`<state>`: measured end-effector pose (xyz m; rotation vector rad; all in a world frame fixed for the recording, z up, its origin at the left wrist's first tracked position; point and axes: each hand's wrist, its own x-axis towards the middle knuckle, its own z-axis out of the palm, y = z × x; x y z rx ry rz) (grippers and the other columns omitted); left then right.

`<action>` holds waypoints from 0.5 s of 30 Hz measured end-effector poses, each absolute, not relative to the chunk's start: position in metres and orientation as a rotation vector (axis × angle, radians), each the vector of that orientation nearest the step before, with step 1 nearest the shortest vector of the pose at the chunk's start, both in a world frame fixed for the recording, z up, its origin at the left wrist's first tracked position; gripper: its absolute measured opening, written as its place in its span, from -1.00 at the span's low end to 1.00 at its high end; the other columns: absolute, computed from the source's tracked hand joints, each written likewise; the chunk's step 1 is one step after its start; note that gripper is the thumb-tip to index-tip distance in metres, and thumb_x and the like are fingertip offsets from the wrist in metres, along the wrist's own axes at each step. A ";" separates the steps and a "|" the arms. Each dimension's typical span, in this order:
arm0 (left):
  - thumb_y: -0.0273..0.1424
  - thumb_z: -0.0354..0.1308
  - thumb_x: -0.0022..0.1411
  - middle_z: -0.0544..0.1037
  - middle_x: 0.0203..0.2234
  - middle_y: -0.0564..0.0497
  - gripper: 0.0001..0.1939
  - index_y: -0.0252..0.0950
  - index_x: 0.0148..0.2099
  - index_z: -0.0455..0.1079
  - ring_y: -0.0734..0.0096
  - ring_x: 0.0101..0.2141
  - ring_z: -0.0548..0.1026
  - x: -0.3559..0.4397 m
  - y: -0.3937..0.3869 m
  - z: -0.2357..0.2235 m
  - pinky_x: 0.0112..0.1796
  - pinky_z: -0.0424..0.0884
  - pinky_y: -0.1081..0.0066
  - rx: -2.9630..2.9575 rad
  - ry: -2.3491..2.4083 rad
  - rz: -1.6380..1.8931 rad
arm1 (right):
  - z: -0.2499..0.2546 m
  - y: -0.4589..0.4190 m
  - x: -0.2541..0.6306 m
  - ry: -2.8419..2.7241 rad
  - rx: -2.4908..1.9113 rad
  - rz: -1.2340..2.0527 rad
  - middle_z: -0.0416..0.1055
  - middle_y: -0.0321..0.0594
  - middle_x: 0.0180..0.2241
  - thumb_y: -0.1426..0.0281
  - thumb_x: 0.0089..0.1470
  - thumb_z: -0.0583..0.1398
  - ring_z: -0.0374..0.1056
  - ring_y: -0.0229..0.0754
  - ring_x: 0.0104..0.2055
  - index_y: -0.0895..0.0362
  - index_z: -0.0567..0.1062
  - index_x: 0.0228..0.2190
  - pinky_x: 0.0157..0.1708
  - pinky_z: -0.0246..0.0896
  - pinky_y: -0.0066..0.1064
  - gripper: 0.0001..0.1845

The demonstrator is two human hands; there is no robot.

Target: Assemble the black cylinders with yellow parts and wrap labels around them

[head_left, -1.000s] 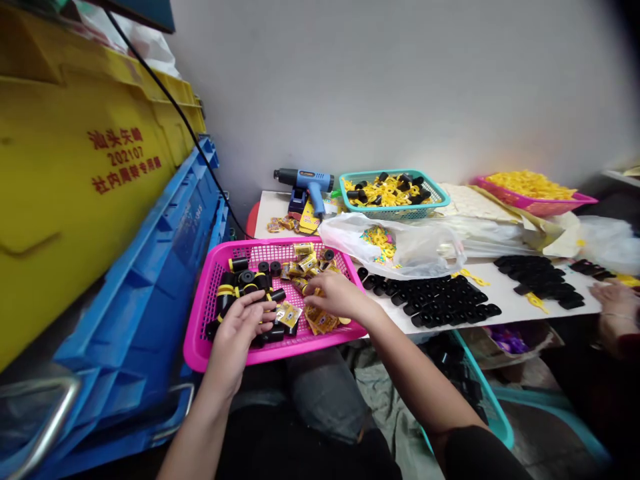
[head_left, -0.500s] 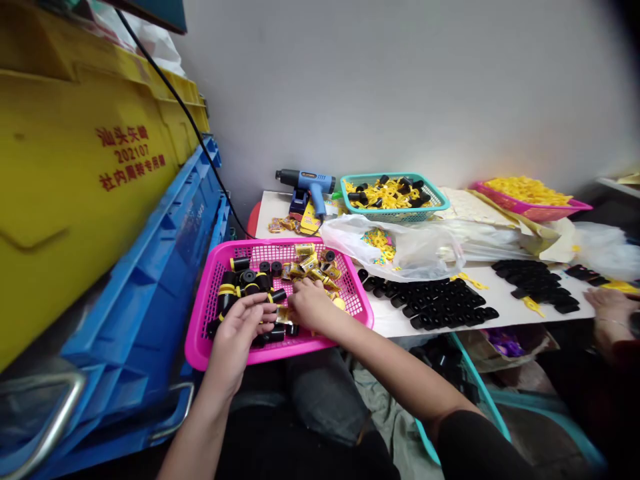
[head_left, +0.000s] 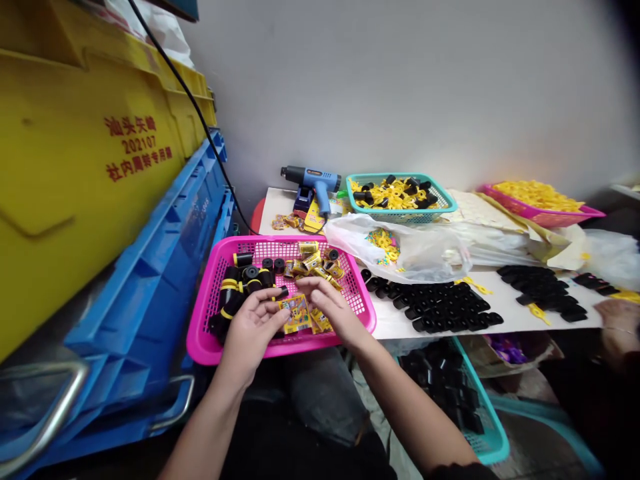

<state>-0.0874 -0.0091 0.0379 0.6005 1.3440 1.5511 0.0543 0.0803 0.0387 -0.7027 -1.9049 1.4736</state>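
Over the pink basket (head_left: pixel 200 327), my left hand (head_left: pixel 255 327) grips a flat yellow printed label (head_left: pixel 295 313) between thumb and fingers. Close beside the label is my right hand (head_left: pixel 330 310), its fingers stretched out and thumb apart, with nothing visible in it. Another yellow label (head_left: pixel 321 321) shows just below the right hand; whether the two touch I cannot tell. In the basket's left part lie several black cylinders (head_left: pixel 231 283), some with yellow bands. Loose yellow printed sleeves (head_left: pixel 311 261) are heaped at its back right.
A blue heat gun (head_left: pixel 316 180) stands behind the basket, near a teal basket (head_left: pixel 400 215) of yellow and black pieces. Rows of black parts (head_left: pixel 440 303) lie to the right, past a plastic bag (head_left: pixel 345 233). Blue crates (head_left: pixel 135 287) flank the left. A co-worker's hand (head_left: pixel 617 323) is far right.
My right hand has lifted and opened from its bent reach into the basket. The label at my left hand now lies flat and faces up. The view has shifted slightly.
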 end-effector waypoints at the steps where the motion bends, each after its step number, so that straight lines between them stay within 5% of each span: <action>1: -0.31 0.38 -0.11 0.54 -0.46 0.09 -0.50 -0.28 -0.09 0.35 0.48 -0.42 0.51 -0.089 -0.010 0.038 -0.35 0.43 0.49 0.609 1.359 1.558 | 0.037 0.079 0.052 -1.881 -0.714 1.540 0.37 -0.19 -0.16 0.32 0.14 0.14 0.31 -0.22 -0.24 0.06 0.39 -0.04 -0.26 0.26 -0.37 -0.68; 5: -0.32 0.37 -0.11 0.51 -0.52 0.13 -0.46 -0.29 -0.05 0.32 0.48 -0.44 0.50 -0.097 -0.012 0.040 -0.34 0.42 0.48 0.706 1.402 1.520 | 0.038 0.080 0.046 -1.860 -0.625 1.749 0.39 -0.25 -0.22 0.35 -0.01 0.29 0.31 -0.28 -0.30 0.04 0.32 0.04 -0.34 0.22 -0.45 -0.45; 9: -0.31 0.35 -0.09 0.50 -0.52 0.14 -0.40 -0.27 0.02 0.28 0.43 -0.43 0.51 -0.099 -0.011 0.042 -0.32 0.43 0.42 0.777 1.392 1.470 | 0.040 0.080 0.037 -1.692 -0.644 1.850 0.37 -0.35 -0.43 0.37 -0.06 0.31 0.29 -0.33 -0.42 0.11 0.42 -0.10 -0.36 0.21 -0.46 -0.57; 15: -0.35 0.30 -0.05 0.48 -0.50 0.15 -0.42 -0.27 0.04 0.26 0.48 -0.40 0.48 -0.094 -0.010 0.044 -0.28 0.40 0.45 0.835 1.413 1.483 | 0.037 0.073 0.032 -1.173 -0.716 1.820 0.33 -0.41 -0.45 0.41 -0.11 0.32 0.30 -0.37 -0.42 0.09 0.40 -0.23 -0.37 0.20 -0.52 -0.66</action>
